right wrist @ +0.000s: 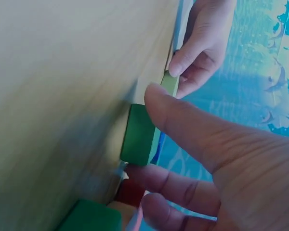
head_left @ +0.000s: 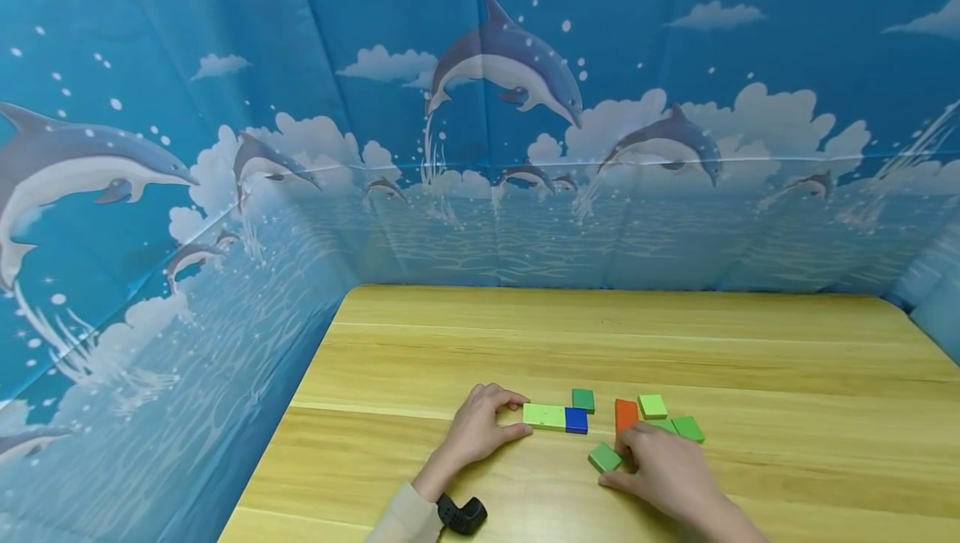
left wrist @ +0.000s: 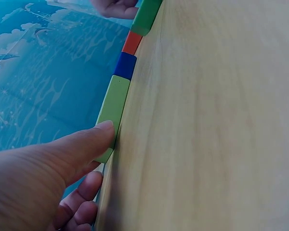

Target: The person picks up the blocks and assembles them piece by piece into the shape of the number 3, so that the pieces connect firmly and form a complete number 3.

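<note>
My left hand (head_left: 480, 426) pinches the left end of a long light green block (head_left: 543, 416) lying flat on the table; in the left wrist view the thumb presses its side. A blue block (head_left: 576, 420) abuts its right end. To the right, my right hand (head_left: 663, 468) holds a small green block (head_left: 604, 457) between thumb and fingers, turned at an angle on the table. In the right wrist view this green block (right wrist: 138, 137) sits between the thumb and the fingertips. An orange-red block (head_left: 626, 415) lies just beyond the right hand, partly hidden by it.
A dark green square block (head_left: 582, 400) lies behind the blue one. Past the right hand are a light green square (head_left: 652, 406) and more green blocks (head_left: 687, 429). The wooden table (head_left: 420, 343) meets a dolphin-print curtain (head_left: 480, 226) at the back and left.
</note>
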A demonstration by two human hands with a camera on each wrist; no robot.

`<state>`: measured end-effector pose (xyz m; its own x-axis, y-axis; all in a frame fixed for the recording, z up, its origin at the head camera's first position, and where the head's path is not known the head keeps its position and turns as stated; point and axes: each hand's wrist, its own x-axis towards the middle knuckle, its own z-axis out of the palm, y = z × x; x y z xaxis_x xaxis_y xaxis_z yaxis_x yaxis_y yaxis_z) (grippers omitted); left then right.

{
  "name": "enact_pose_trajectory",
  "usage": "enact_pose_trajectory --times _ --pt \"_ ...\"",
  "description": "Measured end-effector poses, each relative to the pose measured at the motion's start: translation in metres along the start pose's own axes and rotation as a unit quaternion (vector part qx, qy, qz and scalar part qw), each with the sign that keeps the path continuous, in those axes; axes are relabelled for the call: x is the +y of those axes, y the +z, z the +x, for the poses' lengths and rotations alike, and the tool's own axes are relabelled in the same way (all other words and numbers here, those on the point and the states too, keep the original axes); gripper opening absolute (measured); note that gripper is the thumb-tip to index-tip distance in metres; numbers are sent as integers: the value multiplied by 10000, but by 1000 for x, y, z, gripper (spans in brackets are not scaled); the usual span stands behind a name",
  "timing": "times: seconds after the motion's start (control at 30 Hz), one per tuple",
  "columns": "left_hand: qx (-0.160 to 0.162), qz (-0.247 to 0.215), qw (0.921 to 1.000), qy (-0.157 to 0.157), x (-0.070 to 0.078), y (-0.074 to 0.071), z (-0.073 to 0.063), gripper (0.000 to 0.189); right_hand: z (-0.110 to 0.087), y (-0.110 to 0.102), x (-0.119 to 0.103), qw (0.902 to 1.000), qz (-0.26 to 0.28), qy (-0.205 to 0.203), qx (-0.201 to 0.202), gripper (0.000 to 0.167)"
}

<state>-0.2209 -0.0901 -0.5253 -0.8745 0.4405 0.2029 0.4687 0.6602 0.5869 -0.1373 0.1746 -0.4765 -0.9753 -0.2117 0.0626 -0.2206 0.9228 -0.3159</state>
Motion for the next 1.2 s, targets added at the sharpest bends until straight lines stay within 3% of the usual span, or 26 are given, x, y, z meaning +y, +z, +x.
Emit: enact_pose_trajectory --times 0.17,0.37,0.5,0.73,1.2 --pt "-1 14 10000 1 0 0 0 37 3 -1 0 9999 12 -134 33 42" --pt "12 3 10000 10 0 0 1 37 6 -4 10 9939 44 -1097 134 42" --pt "-20 -1 10000 -8 0 0 1 37 5 -6 15 9894 188 -1436 -71 43" --pt "15 17 10000 42 0 -1 1 37 9 -7 19 9856 363 -1596 -437 41" --pt "-3 -9 10000 37 -1 -1 1 37 17 0 13 9902 331 -1354 -36 30"
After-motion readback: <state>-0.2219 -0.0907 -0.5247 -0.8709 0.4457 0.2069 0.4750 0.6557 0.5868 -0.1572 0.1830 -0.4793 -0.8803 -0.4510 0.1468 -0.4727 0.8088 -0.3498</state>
